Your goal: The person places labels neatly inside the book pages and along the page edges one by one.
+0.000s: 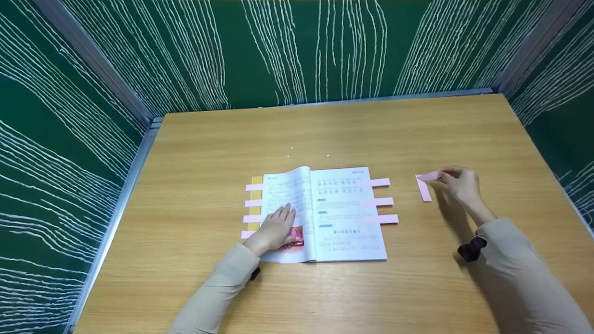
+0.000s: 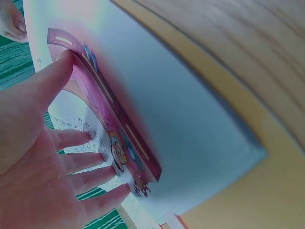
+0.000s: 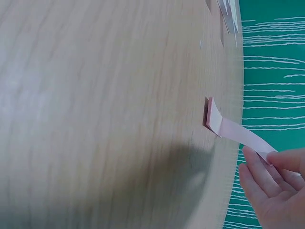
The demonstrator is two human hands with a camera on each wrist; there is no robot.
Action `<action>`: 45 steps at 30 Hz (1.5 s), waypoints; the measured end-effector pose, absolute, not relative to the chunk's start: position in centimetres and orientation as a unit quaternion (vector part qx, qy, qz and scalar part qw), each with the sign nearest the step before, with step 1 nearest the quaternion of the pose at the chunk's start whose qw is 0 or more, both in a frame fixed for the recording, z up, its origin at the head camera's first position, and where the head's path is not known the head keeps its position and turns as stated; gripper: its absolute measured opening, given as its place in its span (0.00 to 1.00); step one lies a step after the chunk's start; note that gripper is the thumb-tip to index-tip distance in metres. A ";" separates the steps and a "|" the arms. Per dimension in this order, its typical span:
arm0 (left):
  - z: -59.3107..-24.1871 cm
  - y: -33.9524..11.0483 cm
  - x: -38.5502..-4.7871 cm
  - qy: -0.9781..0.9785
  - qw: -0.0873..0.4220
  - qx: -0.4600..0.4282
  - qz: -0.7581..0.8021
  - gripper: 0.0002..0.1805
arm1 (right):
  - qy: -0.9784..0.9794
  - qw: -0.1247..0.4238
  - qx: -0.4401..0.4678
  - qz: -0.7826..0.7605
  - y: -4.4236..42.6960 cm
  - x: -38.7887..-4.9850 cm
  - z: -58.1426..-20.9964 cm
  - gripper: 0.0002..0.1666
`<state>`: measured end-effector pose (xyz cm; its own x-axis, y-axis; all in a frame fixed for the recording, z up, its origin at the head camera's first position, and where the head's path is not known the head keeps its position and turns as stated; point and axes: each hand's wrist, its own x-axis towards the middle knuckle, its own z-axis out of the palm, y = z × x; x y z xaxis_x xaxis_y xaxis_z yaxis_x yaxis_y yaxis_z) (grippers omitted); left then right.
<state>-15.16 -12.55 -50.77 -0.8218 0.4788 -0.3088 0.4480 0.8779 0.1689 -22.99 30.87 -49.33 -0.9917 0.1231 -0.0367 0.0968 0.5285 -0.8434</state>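
An open book (image 1: 345, 241) lies on the table, with printed text on both pages and a pink picture (image 2: 95, 90) low on the left page. My left hand (image 1: 277, 227) presses that left page with its fingers spread and straight, as the left wrist view also shows. Off to the right of the book, my right hand (image 1: 464, 185) pinches the end of a pink sticky strip (image 3: 245, 137) between thumb and fingers. The strip's other end is still joined to a small pad of pink sticky notes (image 1: 423, 190) lying on the table.
Several pink tabs (image 1: 252, 203) stick out from the book's left edge over a yellow band, and 3 pink tabs (image 1: 383, 201) from its right edge. Small white scraps (image 1: 327, 155) lie behind the book. Green panels (image 1: 260, 51) with white lines surround the wooden table (image 1: 222, 139).
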 end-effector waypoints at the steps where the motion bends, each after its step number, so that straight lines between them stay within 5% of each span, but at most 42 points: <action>1: -50.8 -12.6 -15.2 0.954 0.172 0.243 0.044 0.42 | -0.873 0.014 -0.065 0.482 30.8 -23.0 -49.3 0.17; 25: -50.5 -12.5 -15.1 0.953 0.179 0.239 0.044 0.41 | -0.803 0.032 -0.134 0.579 30.8 -22.9 -49.5 0.20; 33: -50.6 -12.5 -15.1 0.953 0.175 0.242 0.046 0.41 | -0.734 0.057 -0.167 0.656 30.8 -23.0 -49.3 0.06; 45: -51.1 -12.4 -15.2 0.954 0.172 0.242 0.039 0.43 | -0.617 0.087 -0.145 0.769 34.0 -26.0 -56.0 0.11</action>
<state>-15.22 -12.44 -51.14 -0.8235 0.4757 -0.3092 0.4488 0.8796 0.1579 -25.99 34.05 -55.98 -0.9428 0.3124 -0.1162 0.0458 -0.2239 -0.9735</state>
